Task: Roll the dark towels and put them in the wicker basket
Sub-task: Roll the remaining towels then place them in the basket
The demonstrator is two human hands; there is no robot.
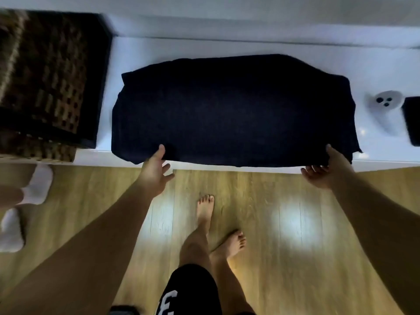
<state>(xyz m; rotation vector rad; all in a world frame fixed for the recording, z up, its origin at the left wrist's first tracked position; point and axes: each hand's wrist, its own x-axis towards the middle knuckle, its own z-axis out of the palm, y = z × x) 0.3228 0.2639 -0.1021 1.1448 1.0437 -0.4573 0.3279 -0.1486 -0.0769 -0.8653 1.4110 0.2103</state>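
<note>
A dark towel [231, 110] lies spread flat on a white counter [227, 45], and its near edge hangs slightly over the front. My left hand [156, 171] is at the towel's near left corner. Its thumb touches the edge, while its fingers are spread loosely below, off the cloth. My right hand [322, 171] is at the near right corner, thumb on top and fingers curled under the edge, pinching the towel. The dark wicker basket [52, 83] stands on the counter to the left of the towel, blurred.
A white controller [384, 105] and a flat dark object [412, 120] lie on the counter to the right of the towel. Another person's feet in white socks [36, 187] stand on the wooden floor at the left. My bare feet [204, 214] are below the counter edge.
</note>
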